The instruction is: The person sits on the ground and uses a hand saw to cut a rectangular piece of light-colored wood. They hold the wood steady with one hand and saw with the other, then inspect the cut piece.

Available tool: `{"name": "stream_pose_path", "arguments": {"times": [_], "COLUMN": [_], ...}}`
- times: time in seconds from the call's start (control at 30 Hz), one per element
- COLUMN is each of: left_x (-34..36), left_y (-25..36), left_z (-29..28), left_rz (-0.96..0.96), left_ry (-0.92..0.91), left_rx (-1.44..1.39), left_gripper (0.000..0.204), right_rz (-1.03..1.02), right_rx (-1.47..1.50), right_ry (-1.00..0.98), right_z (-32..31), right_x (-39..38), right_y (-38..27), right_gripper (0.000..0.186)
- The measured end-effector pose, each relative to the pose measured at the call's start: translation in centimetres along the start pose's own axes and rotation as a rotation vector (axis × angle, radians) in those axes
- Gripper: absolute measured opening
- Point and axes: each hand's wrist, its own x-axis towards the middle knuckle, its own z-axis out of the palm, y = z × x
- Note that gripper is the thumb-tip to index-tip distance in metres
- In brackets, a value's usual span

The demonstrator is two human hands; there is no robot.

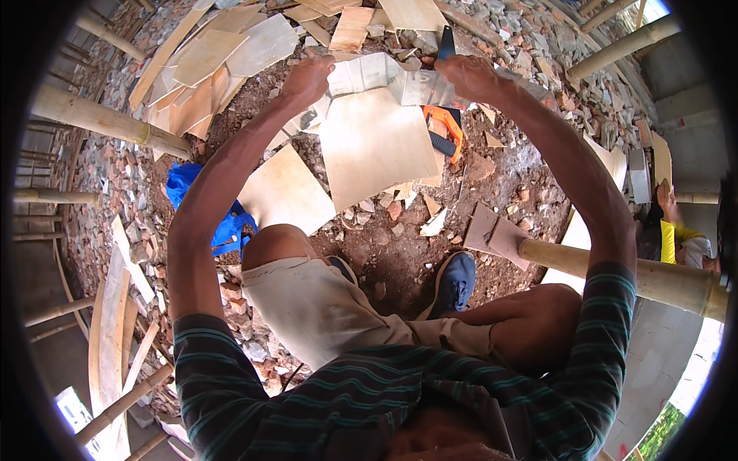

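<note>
Both arms reach forward. My left hand [311,75] is closed on one end of a pale, shiny, angled strip [364,72]; my right hand [463,73] grips it at the other end, where a dark blade sticks up behind the fingers. Just under the strip lies a square plywood sheet [375,142] on broken offcuts. An orange-and-black saw handle [450,138] rests at its right edge, partly hidden. Another plywood sheet [286,192] is by my left knee.
Plywood offcuts [211,61] pile at upper left. Bamboo poles [108,119] jut in from both sides over rubble. A blue bag [184,184] lies left, a brown board [496,234] right of my feet. Another person's hand [667,200] touches a board at far right.
</note>
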Motion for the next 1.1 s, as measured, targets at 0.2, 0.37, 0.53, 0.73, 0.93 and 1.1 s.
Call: {"name": "stream_pose_path", "arguments": {"times": [0.2, 0.37, 0.53, 0.73, 0.93, 1.1], "left_x": [0.0, 0.4, 0.4, 0.4, 0.4, -0.2], "left_y": [-0.3, 0.6, 1.5, 1.2, 1.0, 1.0], "left_z": [-0.2, -1.1, -1.5, -0.9, -0.7, -0.5], "left_rz": [0.012, 0.000, -0.004, -0.015, -0.023, -0.028], "left_ry": [-0.020, -0.084, -0.108, -0.101, -0.087, -0.073], "left_rx": [-0.020, 0.014, 0.022, 0.035, 0.017, -0.021], "left_gripper": [0.013, 0.013, 0.014, 0.015, 0.015, 0.015], "right_rz": [0.020, 0.011, 0.001, 0.013, -0.008, -0.006], "right_rx": [0.057, 0.056, 0.079, 0.061, 0.010, -0.010], "right_ry": [-0.037, -0.052, -0.025, -0.033, 0.024, 0.047], "right_z": [-0.2, -0.2, -0.3, 0.1, 0.2, 0.2], "right_x": [0.7, 0.5, 0.0, -0.1, 0.0, 0.0], "right_y": [0.5, 1.3, 1.6, 1.2, 1.4, 1.6], "right_gripper": [0.033, 0.033, 0.031, 0.029, 0.028, 0.027]}}
